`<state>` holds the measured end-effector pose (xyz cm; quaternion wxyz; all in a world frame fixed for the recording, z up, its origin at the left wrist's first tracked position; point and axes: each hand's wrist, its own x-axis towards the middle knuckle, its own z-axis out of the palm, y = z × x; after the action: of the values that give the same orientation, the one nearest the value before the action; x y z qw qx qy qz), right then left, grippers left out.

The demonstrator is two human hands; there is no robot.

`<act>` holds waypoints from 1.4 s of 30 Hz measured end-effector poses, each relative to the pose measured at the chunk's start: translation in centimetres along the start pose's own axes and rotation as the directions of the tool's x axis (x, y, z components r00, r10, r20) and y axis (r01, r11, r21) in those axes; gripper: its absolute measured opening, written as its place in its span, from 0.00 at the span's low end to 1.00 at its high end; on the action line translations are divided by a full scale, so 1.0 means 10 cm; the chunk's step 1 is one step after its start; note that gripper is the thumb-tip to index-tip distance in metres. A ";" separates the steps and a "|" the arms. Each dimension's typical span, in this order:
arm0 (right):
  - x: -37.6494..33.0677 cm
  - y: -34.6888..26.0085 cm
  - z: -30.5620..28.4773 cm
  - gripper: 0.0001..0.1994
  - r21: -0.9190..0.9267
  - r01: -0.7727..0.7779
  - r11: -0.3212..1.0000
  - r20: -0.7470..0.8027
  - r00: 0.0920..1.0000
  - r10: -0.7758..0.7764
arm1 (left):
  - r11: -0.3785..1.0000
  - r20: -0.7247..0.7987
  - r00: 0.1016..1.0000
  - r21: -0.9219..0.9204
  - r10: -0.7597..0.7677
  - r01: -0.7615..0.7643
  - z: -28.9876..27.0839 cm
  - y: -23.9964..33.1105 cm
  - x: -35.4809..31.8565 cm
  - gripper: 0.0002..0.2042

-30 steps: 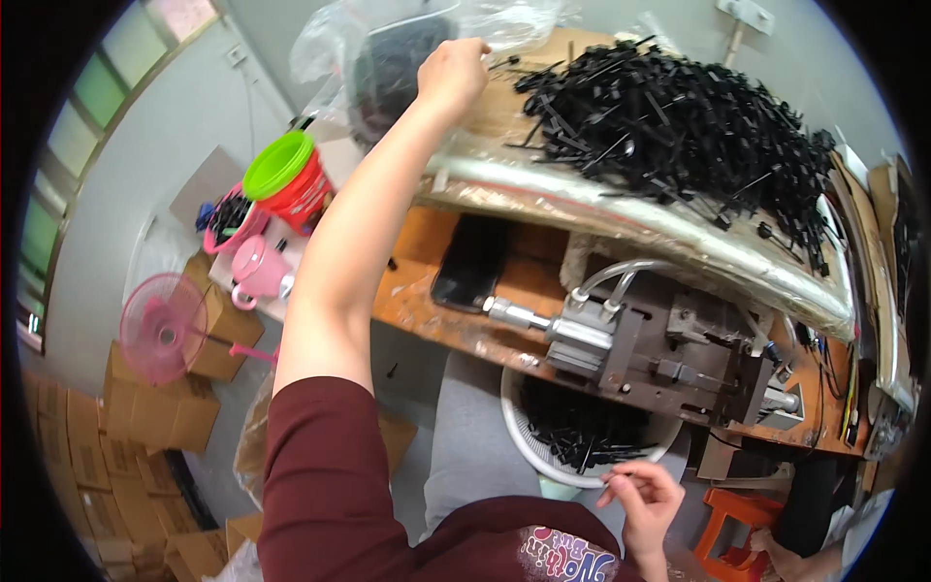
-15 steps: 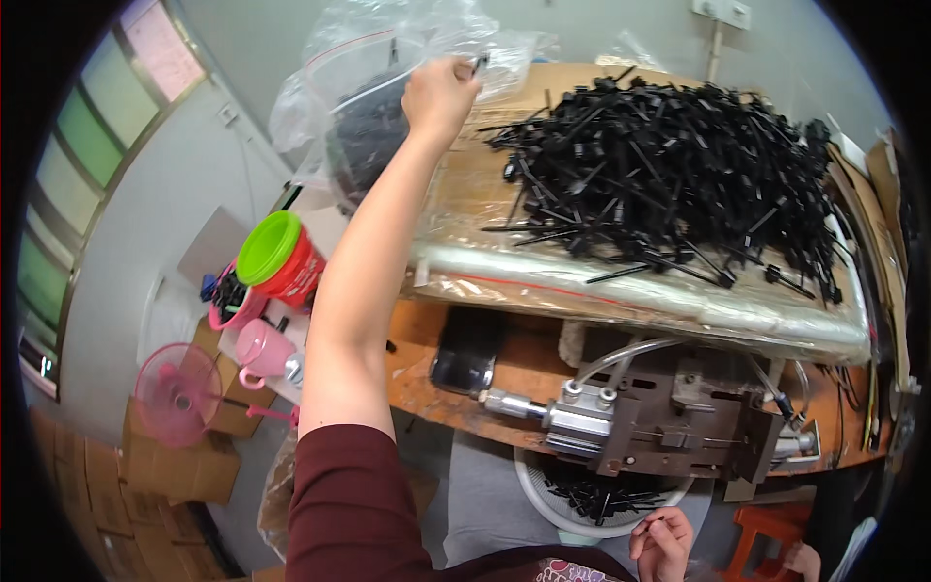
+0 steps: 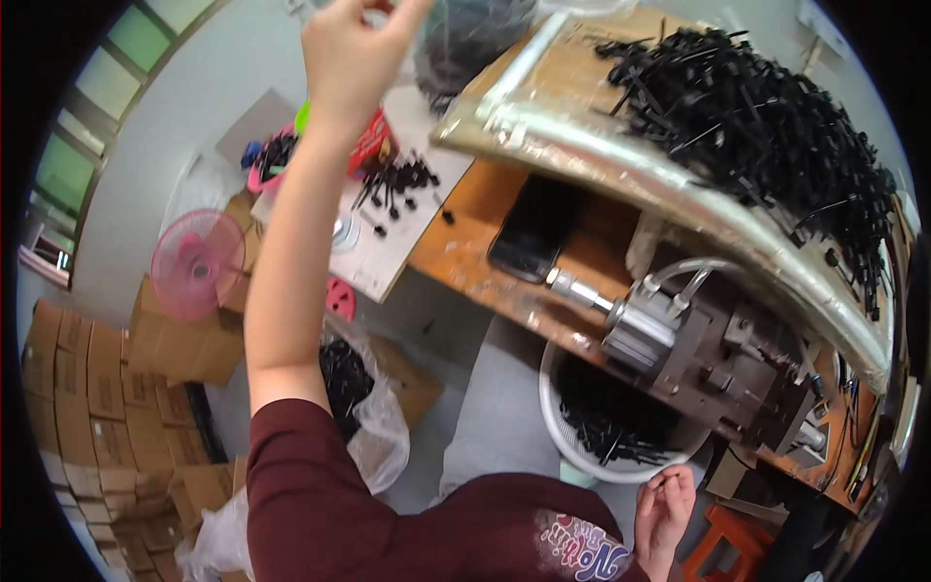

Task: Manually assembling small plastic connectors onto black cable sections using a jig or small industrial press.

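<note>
The person's left hand (image 3: 354, 58) was raised over the far end of a matte white tabletop (image 3: 402, 247), its fingers curved loosely with a gap beside the thumb; their tips blurred and ran past the upper edge of the view, so whether they held anything could not be told. Just right of it stood a clear, crinkled plastic bag (image 3: 475, 39) with dark contents, its top cut off. Slim black plastic sticks with small blocky heads (image 3: 747, 126) lay in a dense, tangled heap on a raised brown cardboard sheet (image 3: 572, 82), whose near edge was wrapped in glossy clear film; more of them lay scattered near the white tabletop's right edge, beside a shiny red container (image 3: 376, 145) half hidden by the forearm. The right hand (image 3: 666, 504) was near the rim of a round white plastic basket (image 3: 553, 412), fingertips drawn close together; anything pinched there was too small to make out. Black pieces filled the basket's bottom, partly covered by a machine of dark plates and a ribbed silver cylinder (image 3: 640, 339) at the orange-brown wooden tabletop's (image 3: 465, 252) near edge. A flat, glossy black phone (image 3: 533, 233) lay near that tabletop's left end.
</note>
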<state>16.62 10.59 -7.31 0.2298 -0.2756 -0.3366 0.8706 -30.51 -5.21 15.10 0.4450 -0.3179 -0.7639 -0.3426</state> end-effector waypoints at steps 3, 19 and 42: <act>-0.04 0.00 0.02 0.08 -0.048 -0.020 0.999 0.066 0.998 0.024 | 0.976 0.121 0.977 -0.111 -0.176 0.189 -0.29 0.13 -0.79 0.09; -0.22 -0.01 0.20 0.06 -0.045 -0.106 0.993 0.119 0.987 0.110 | 0.840 0.250 0.865 -0.233 -0.436 0.490 -0.06 -0.09 -2.27 0.09; 0.36 -0.61 0.44 0.11 -0.187 0.261 0.947 0.143 0.961 -0.236 | 0.457 0.504 0.709 -0.844 0.493 0.281 -0.39 2.35 -2.57 0.13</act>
<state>12.48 14.75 -1.44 0.2880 -0.2009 -0.4690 0.8104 0.16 0.22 -0.94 -0.0855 -0.6548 -0.5538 -0.5073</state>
